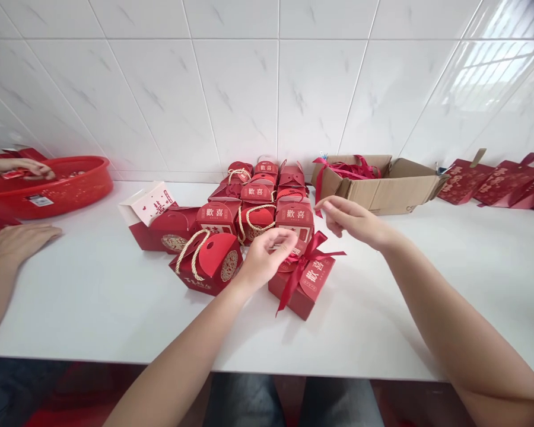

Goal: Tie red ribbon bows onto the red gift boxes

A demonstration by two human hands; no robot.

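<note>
A red gift box (299, 295) with a dark red ribbon (299, 274) tied in a bow sits in front of me, turned at an angle. My left hand (270, 254) is over its left side, thumb and fingers curled together close to the bow. Whatever they hold, if anything, is hidden. Higher and to the right, my right hand (349, 218) is in the air with loosely bent fingers and nothing visible in them. It is near the front left corner of a cardboard carton (394, 193). Left of my left hand stands a red box with rope handles (209, 264).
Several filled red boxes (256, 193) stand grouped behind. An opened white-flapped box (149, 207) is at their left. Loose ribbons (360, 169) lie in the carton. Flat red bags (465, 181) lean at far right. At left, another person's hands (24, 243) are by a red basin (78, 198).
</note>
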